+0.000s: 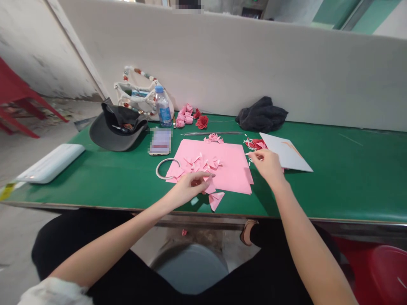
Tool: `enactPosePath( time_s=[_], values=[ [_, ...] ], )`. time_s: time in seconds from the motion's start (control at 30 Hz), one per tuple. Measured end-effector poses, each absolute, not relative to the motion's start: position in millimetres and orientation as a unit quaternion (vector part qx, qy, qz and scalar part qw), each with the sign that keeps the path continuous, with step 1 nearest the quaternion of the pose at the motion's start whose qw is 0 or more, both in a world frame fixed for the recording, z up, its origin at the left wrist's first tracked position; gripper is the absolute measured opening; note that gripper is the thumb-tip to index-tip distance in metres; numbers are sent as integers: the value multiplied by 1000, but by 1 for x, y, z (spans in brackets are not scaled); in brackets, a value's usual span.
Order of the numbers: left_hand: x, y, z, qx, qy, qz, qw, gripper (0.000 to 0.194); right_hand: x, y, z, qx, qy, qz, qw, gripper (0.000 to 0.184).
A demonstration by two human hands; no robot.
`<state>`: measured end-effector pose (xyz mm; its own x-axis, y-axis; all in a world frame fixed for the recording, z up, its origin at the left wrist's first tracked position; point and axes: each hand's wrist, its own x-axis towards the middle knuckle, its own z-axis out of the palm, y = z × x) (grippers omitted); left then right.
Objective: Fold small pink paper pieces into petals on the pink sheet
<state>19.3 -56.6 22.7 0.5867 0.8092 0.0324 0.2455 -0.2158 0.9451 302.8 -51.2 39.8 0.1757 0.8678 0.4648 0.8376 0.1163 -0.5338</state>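
My left hand (188,187) is closed, thumb and fingers pinching a folded pink paper piece (210,185) at the front edge of the pink paper sheets (233,169). Just below it lies another folded pink triangle (216,201). Several more pink folded pieces (199,162) are scattered on the sheets. To the right, my right hand (266,164) is in a pinch beside white paper scraps and red paper pieces (256,144). A small pale strip (248,154) shows at its fingertips. A white card (288,153) leans over the red pieces behind that hand.
On the green table (343,182) are a roll of tape (158,169), a phone (160,141), a dark cap (119,131), a water bottle (163,108), a beaded bag (136,95), paper roses (202,122), thin wires (213,133), black cloth (262,115) and a white device (52,163).
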Motion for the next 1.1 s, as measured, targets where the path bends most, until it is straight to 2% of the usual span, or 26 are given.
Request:
enactPosePath(
  time_s=[0.13,0.2,0.37,0.57,0.63,0.7,0.8,0.93,1.1],
  values=[
    [20,-55,22,731,348,259,527,34,347,-42,33,-792,-562,-17,237,27],
    [20,-55,20,729,351,253,531,31,354,-40,28,-805,-554,-35,209,22],
    [21,-53,16,712,359,254,547,34,353,-37,19,-801,-555,-30,221,34],
    [20,-54,21,719,361,253,538,33,353,-38,21,-808,-547,-14,219,31],
    [20,-54,21,727,361,247,530,34,348,-38,25,-793,-552,0,259,28],
    [19,-53,21,736,363,243,517,35,335,-38,29,-742,-574,46,342,24],
    [18,-53,19,753,369,243,488,31,299,-43,31,-614,-627,207,432,21],
    [18,-54,18,773,351,242,470,26,243,-58,27,-469,-660,445,383,25],
    [18,-52,19,772,351,236,474,24,213,-72,24,-439,-641,515,362,26]
  ],
)
